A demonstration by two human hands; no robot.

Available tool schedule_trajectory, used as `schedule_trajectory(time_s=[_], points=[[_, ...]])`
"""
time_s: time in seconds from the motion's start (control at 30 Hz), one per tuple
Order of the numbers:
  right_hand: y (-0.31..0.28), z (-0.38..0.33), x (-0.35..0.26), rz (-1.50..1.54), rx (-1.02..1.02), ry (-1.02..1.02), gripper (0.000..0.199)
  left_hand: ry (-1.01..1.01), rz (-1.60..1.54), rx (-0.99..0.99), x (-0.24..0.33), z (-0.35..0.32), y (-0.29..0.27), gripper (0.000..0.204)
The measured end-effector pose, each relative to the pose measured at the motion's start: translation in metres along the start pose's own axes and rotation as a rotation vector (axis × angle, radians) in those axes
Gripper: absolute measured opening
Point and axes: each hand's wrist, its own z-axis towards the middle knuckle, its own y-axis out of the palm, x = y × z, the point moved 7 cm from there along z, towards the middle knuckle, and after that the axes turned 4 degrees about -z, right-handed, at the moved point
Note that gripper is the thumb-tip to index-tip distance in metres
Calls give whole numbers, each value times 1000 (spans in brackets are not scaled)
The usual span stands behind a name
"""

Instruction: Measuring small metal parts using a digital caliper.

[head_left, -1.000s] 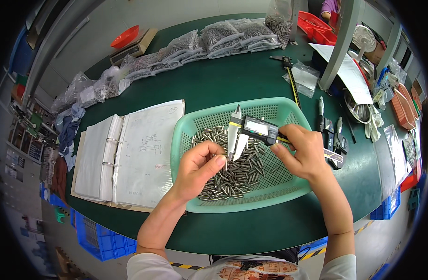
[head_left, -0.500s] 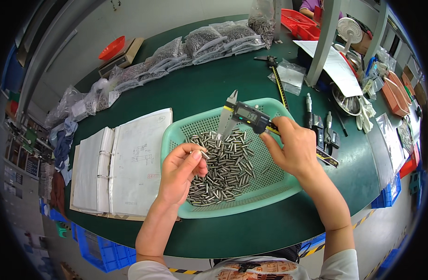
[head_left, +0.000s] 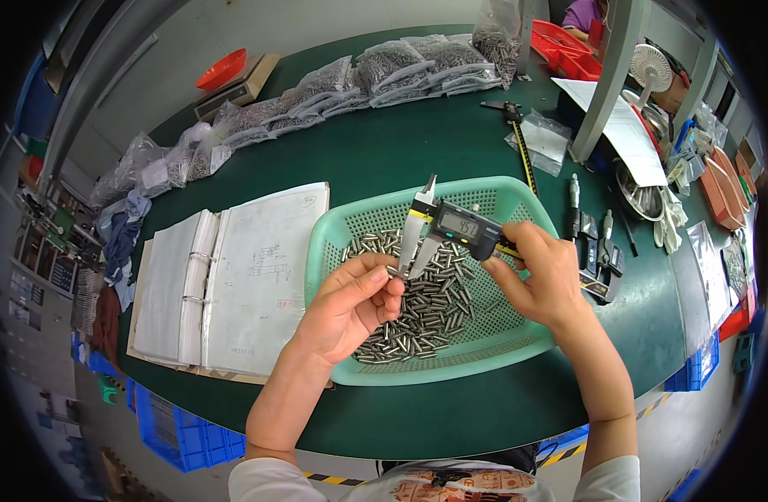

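Observation:
Between the thumb and fingers of my left hand (head_left: 350, 303) is a small metal pin (head_left: 395, 272). Its end sits at the jaw tips of a digital caliper (head_left: 463, 230), which my right hand (head_left: 541, 272) grips by its slider and beam. The jaws appear to touch the pin or nearly so; my fingertips partly cover it. Both hands are above a pale green perforated plastic basket (head_left: 518, 345), in which many loose metal pins (head_left: 430, 314) lie heaped. Left of the basket an open ring binder (head_left: 271, 276) shows a technical drawing.
Clear bags of metal parts (head_left: 392, 71) line the table's far side, near a scale with a red pan (head_left: 222, 70). A second caliper (head_left: 522, 146) lies behind the basket, micrometers (head_left: 597, 243) to its right. A metal post (head_left: 611, 84) rises at right. Another person (head_left: 581, 17) sits beyond.
My left hand has brought the pin up and right to the caliper's jaws, which stood apart from it before. The view has shifted slightly, and the caliper's display has changed.

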Motion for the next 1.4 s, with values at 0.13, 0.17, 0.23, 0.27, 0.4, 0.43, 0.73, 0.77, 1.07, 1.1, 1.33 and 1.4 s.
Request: schedule_trajectory(time_s=[0.13, 0.17, 0.23, 0.27, 0.4, 0.43, 0.73, 0.77, 1.07, 1.1, 1.33, 1.4], points=[[-2, 0, 1, -23, 9, 10, 27, -18, -61, -59, -2, 1, 0, 16], [-3, 0, 1, -37, 5, 10, 27, -30, -57, -75, -3, 1, 1, 15], [-5, 1, 0, -65, -3, 9, 27, -55, -49, -107, -4, 0, 5, 15], [-5, 1, 1, -66, -1, 11, 27, -56, -44, -111, -4, 0, 5, 15], [-5, 0, 2, -61, 32, 5, 27, -35, -23, -99, -3, 1, 4, 14], [-5, 0, 2, -55, 47, 0, 26, -23, -17, -88, -2, 1, 3, 14], [-7, 0, -2, -24, 32, -50, 28, 138, 438, 53, 7, -3, 7, 26], [-7, 0, -3, -15, 37, -62, 28, 213, 545, 67, 8, -4, 9, 27], [-2, 0, -8, -64, -8, -162, 27, 389, 1038, 86, 7, -6, 27, 21], [-2, -1, -9, -78, -8, -166, 27, 385, 1043, 85, 7, -6, 27, 21], [3, 0, -11, -118, -33, -183, 27, 329, 1031, 114, 3, -4, 21, 20], [4, -1, -12, -128, -39, -198, 28, 301, 1037, 118, 2, -3, 18, 20]])
